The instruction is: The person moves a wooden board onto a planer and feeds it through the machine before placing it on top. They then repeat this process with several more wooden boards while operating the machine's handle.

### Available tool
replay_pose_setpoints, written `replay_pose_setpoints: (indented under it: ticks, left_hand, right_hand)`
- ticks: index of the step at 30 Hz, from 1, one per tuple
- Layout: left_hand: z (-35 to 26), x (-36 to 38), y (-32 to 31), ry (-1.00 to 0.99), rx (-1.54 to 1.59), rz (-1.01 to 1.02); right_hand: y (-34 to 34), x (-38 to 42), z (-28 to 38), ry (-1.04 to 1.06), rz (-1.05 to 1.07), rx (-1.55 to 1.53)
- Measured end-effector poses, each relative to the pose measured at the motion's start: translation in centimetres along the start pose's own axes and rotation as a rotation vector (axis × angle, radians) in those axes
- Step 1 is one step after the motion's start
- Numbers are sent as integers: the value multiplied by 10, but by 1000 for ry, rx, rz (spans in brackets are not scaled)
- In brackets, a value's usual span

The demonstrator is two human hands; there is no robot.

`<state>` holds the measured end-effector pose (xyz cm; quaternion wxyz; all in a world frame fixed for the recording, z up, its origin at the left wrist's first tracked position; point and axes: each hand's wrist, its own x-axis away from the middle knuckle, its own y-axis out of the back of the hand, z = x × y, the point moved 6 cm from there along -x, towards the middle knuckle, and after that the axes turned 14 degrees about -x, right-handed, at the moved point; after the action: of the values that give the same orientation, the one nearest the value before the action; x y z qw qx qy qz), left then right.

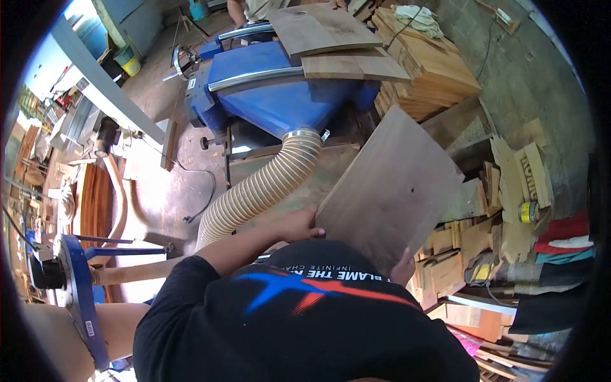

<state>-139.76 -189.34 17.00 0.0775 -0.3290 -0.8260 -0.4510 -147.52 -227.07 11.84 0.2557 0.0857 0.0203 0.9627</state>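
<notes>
A wide wooden board (398,184) with a small dark knot slants up and away from my body. My left hand (301,225) grips its left edge, with the thumb over the near corner. At the board's lower right edge is my right hand (403,267), partly hidden by my shirt and closed on that edge. Beyond the board stands a blue machine (273,95) with chrome rollers. Two more boards (324,28) lie across its top right, where a co-worker's hand touches the far edge.
A ribbed hose (261,181) curves from the machine down to my left. Stacked planks (439,63) stand behind on the right, with wood offcuts (445,274) below them by the wall. A blue dust collector (79,299) is at the lower left. A cable (207,197) crosses the floor.
</notes>
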Motion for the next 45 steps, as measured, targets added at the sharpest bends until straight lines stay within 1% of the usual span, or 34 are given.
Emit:
replay_pose_setpoints:
  ticks: [1,4,7,10,13,15,16,17,19,20,22,23,26,27,28,30,31,32,34,35,38,39,42,43,45]
  left_hand:
    - [-7,8,7,-21,-10,-29]
    - [-18,45,38,7,222,-230]
    - [14,76,48,6,395,-643]
    - [53,118,68,116,548,-835]
    - [82,172,83,335,480,-975]
    - [116,195,78,371,522,-1057]
    - [131,204,78,389,543,-1093]
    - [132,214,87,469,553,-1045]
    - [136,235,108,633,574,-942]
    - [152,235,114,623,607,-899]
    - [189,236,131,605,670,-824]
    - [194,237,149,572,662,-801]
    - [235,229,195,562,772,-876]
    - [247,224,214,546,801,-904]
    - [256,216,233,530,832,-929]
    - [250,206,273,470,857,-1012]
    - [247,199,289,494,866,-1011]
    - [248,192,302,495,825,-969]
    - [262,173,311,483,890,-909]
    - [272,165,313,478,892,-899]
    - [287,144,326,449,885,-877]
    - [290,140,326,441,885,-877]
    - [289,138,323,415,873,-879]
    - [290,141,322,406,865,-884]
    - [301,147,306,485,1104,-931]
  right_hand:
    - [0,-4,10,83,7,55]
    - [-25,-22,40,243,75,-190]
    - [-82,-31,80,312,275,-220]
    - [-160,-27,136,388,490,-275]
    - [-239,5,190,288,685,-70]
    - [-292,10,187,189,788,-177]
    - [-317,14,185,87,832,-214]
    - [-342,17,183,-16,875,-249]
    - [-384,15,174,-169,862,-219]
    - [-400,13,170,-246,857,-201]
    - [-431,11,171,-332,887,-203]
    - [-447,11,175,-370,902,-205]
    - [-476,7,199,-562,879,-474]
    - [-489,-6,196,-667,907,-535]
    - [-497,-13,203,-684,886,-633]
    - [-512,-20,214,-715,837,-832]
    - [-519,-28,219,-629,774,-889]
    - [-524,-34,223,-501,802,-822]
    - [-526,-41,228,-254,842,-681]
    - [-515,-43,236,56,671,-339]
    - [-485,-40,250,581,607,-91]
    - [-478,-41,246,564,644,-149]
    - [-460,-44,218,489,701,-123]
    - [-452,-40,211,503,704,-136]
    - [-434,-33,200,484,716,-131]
